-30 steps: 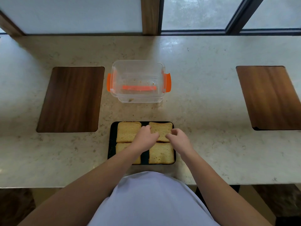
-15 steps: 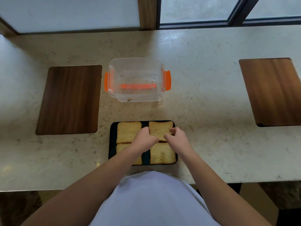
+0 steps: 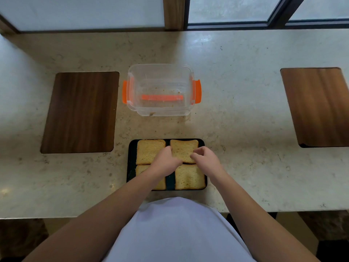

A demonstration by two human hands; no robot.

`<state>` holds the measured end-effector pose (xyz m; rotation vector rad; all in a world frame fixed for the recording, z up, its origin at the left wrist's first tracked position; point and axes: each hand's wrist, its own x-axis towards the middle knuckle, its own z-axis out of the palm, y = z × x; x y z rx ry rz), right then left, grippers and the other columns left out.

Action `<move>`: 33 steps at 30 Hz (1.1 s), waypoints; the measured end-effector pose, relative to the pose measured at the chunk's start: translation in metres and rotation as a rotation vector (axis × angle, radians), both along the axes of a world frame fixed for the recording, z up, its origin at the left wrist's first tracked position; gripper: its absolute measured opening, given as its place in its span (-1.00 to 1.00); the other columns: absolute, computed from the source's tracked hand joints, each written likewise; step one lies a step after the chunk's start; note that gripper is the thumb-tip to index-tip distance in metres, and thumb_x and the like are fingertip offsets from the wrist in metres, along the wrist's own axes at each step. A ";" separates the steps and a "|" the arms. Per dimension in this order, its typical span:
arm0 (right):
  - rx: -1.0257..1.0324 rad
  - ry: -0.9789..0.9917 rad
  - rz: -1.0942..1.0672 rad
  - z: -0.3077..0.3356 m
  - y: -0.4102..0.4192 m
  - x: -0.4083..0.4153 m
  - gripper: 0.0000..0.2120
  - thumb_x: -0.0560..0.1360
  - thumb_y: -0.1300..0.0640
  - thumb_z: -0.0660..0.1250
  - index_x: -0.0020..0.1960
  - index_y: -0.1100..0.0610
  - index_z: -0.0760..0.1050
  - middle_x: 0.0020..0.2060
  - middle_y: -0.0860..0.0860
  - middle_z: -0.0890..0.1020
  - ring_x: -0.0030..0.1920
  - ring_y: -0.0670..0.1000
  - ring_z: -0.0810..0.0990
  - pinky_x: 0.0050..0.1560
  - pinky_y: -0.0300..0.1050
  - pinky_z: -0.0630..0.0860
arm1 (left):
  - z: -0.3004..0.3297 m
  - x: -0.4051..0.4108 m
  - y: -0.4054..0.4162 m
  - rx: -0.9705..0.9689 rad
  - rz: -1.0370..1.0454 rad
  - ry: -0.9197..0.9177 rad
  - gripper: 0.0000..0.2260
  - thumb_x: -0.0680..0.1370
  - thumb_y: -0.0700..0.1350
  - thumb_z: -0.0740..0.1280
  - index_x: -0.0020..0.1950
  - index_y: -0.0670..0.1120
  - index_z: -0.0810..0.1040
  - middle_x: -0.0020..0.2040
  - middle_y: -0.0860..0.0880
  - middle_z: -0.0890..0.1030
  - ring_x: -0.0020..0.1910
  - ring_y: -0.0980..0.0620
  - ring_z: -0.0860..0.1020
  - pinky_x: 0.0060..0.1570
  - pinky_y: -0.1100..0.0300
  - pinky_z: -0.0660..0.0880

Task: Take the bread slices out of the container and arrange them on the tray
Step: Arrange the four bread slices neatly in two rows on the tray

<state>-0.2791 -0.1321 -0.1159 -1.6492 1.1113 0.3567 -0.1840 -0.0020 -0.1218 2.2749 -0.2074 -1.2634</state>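
A black tray lies at the near edge of the counter with several toasted bread slices flat on it. The far-left slice and the near-right slice show fully. My left forearm covers most of the near-left slice. My left hand has its fingers curled at the left edge of the far-right slice. My right hand pinches that slice's right side. Behind the tray stands the clear container with orange clips; only crumbs are inside.
Two dark wooden boards are set into the pale stone counter, one at the left and one at the right. A window frame runs along the back wall. My white shirt fills the bottom of the view.
Both hands have stayed on the far-right slice, shifting only slightly. The slice now lies squarer in its corner. The camera has tilted a little.
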 end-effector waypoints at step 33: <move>-0.017 0.060 0.020 0.005 0.016 -0.052 -0.55 0.53 0.03 0.30 0.38 0.13 0.36 0.15 0.03 0.52 -0.09 -0.13 0.50 -0.15 -0.10 0.50 | 0.002 -0.046 0.036 -0.017 0.033 0.096 -0.77 0.51 0.05 0.33 0.13 0.07 0.40 -0.12 0.12 0.56 -0.02 0.04 0.62 0.11 -0.06 0.61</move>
